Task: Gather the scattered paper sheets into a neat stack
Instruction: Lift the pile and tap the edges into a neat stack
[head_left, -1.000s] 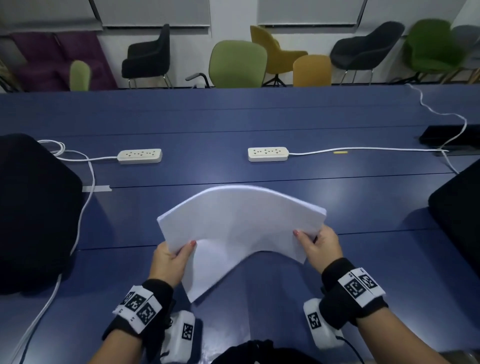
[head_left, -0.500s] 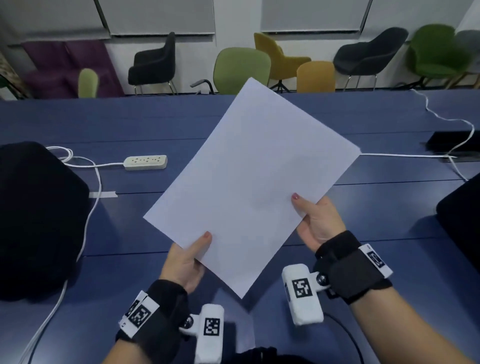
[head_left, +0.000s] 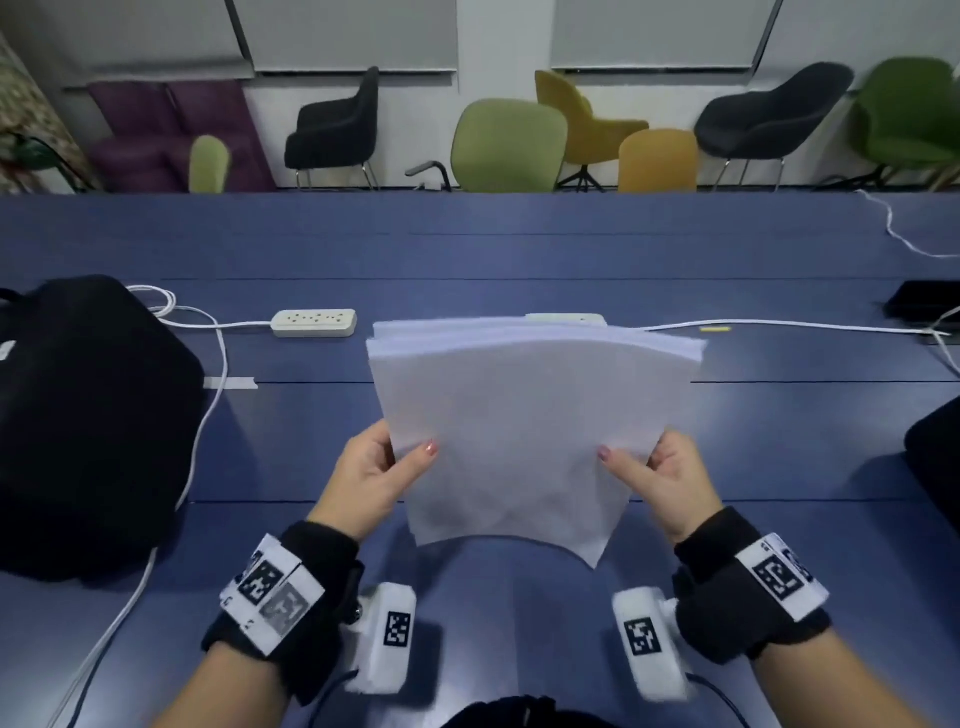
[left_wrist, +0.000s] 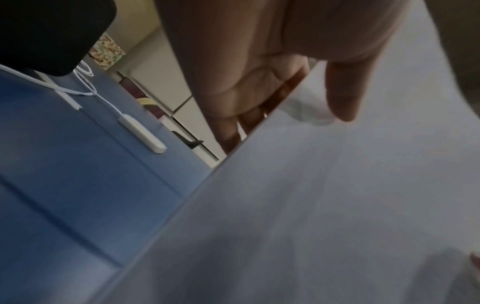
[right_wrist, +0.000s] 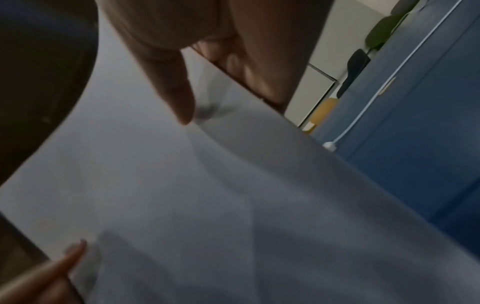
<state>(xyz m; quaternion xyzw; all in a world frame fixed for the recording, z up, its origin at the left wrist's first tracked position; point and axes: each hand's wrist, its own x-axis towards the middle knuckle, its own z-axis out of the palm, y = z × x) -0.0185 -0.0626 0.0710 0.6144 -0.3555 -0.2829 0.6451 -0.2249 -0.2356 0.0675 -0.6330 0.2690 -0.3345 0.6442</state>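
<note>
A bundle of several white paper sheets (head_left: 524, 415) is held up above the blue table (head_left: 519, 249), bowed sideways, its far edges slightly fanned. My left hand (head_left: 387, 462) pinches its left edge, thumb on the near face and fingers behind. My right hand (head_left: 649, 462) pinches the right edge the same way. In the left wrist view the paper sheets (left_wrist: 337, 205) fill the lower right, with my thumb (left_wrist: 342, 92) on top. The right wrist view shows the paper sheets (right_wrist: 207, 195) under my thumb (right_wrist: 179, 98), with the left thumb tip at the lower left.
Two white power strips (head_left: 315, 322) and their white cables (head_left: 779, 326) lie across the table; the paper partly hides the second one. A black bag (head_left: 78, 415) sits at the left and a dark object (head_left: 935, 457) at the right edge. Chairs (head_left: 509, 145) line the far side.
The sheets swung from a tilted, raised diamond pose to square-on and lower. Both hands shifted to grip the side edges, thumbs facing me.
</note>
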